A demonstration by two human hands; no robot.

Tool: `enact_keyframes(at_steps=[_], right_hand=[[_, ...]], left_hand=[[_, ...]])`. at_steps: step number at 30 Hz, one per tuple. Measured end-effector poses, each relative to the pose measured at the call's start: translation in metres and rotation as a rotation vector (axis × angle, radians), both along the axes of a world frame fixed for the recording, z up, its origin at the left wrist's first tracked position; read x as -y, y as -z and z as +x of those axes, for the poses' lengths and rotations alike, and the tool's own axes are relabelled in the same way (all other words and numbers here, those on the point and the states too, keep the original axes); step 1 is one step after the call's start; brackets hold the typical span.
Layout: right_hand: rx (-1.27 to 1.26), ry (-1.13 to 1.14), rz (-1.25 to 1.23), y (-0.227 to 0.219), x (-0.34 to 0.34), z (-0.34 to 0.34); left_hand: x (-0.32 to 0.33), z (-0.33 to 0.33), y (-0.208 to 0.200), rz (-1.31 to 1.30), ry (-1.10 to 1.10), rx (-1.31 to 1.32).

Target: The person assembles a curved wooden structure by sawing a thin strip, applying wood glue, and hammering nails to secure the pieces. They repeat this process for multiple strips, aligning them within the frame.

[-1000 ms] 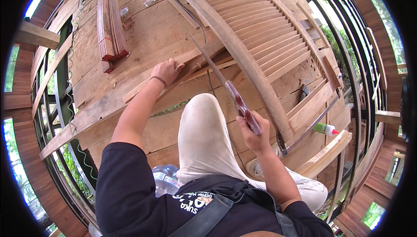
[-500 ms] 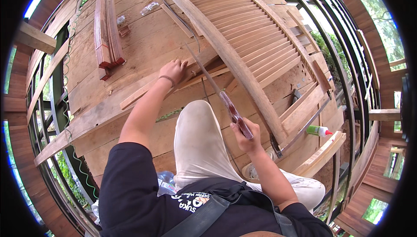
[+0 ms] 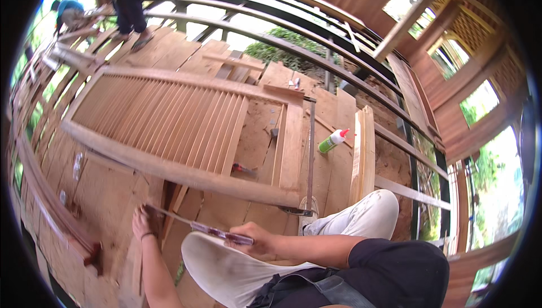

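Apparently at the lining-up step, the right hand [image 3: 252,237] grips the saw [image 3: 206,230]; the left hand [image 3: 142,221], grip unclear near its tip, next calls for care.

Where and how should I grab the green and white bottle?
Probably around the bottle's green body, coming from your side: that part is broad and nearest you, while the narrow red tip points away, toward the pale beam.
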State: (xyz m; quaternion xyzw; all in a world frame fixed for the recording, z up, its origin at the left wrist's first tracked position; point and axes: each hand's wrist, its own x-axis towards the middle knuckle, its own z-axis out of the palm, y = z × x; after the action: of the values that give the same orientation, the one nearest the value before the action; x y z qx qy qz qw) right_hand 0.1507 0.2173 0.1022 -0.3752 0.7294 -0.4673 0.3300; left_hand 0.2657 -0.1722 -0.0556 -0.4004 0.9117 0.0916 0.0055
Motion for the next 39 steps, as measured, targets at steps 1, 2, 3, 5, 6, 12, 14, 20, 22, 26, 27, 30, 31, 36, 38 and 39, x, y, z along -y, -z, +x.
enact_keyframes(at_steps=[1,2,3,5,6,12,14,20,22,26,27,30,31,36,38,39], right_hand=[[0.037,0.017,0.021,-0.002,0.000,0.003],[0.041,0.045,-0.021,0.003,-0.003,0.005],[0.042,0.065,-0.061,0.008,-0.007,0.005],[0.041,0.091,-0.139,0.004,-0.001,0.007],[0.035,0.083,-0.119,0.002,0.008,0.004],[-0.008,0.051,-0.029,-0.004,0.018,0.015],[-0.038,0.036,0.003,-0.007,-0.005,0.013],[-0.010,0.061,-0.106,0.009,0.031,0.001],[-0.021,0.041,-0.140,0.009,0.055,-0.003],[-0.120,0.061,-0.187,0.012,0.044,0.000],[-0.129,0.099,-0.019,0.012,0.025,-0.002],[0.059,0.130,0.033,-0.010,0.051,0.012],[0.122,0.142,0.037,-0.007,0.059,0.019],[0.024,0.170,-0.031,-0.002,0.067,0.026],[-0.005,0.161,-0.039,-0.005,0.068,0.029],[0.013,0.160,-0.010,-0.006,0.067,0.032]], left_hand=[[-0.001,-0.007,-0.004,0.095,-0.059,-0.051],[-0.008,-0.015,-0.010,0.109,-0.087,-0.047],[-0.018,-0.023,-0.015,0.125,-0.121,-0.043],[-0.019,-0.023,-0.021,0.133,-0.154,-0.058],[-0.016,-0.023,-0.021,0.129,-0.145,-0.088],[-0.002,-0.009,-0.007,0.113,-0.165,-0.125],[-0.005,-0.012,-0.011,0.145,-0.172,-0.103],[-0.015,-0.020,-0.010,0.109,-0.113,-0.107],[0.012,0.004,0.030,-0.037,-0.032,-0.175],[-0.011,-0.007,-0.008,0.146,0.058,-0.046],[-0.045,-0.048,-0.093,0.394,-0.055,0.153],[-0.007,-0.003,-0.025,-0.024,0.103,-0.040],[0.007,0.009,-0.005,-0.064,0.063,-0.152],[-0.023,-0.016,-0.057,0.249,-0.221,-0.072],[-0.026,-0.011,-0.053,0.193,-0.212,-0.140],[-0.027,-0.010,-0.052,0.164,-0.201,-0.171]])
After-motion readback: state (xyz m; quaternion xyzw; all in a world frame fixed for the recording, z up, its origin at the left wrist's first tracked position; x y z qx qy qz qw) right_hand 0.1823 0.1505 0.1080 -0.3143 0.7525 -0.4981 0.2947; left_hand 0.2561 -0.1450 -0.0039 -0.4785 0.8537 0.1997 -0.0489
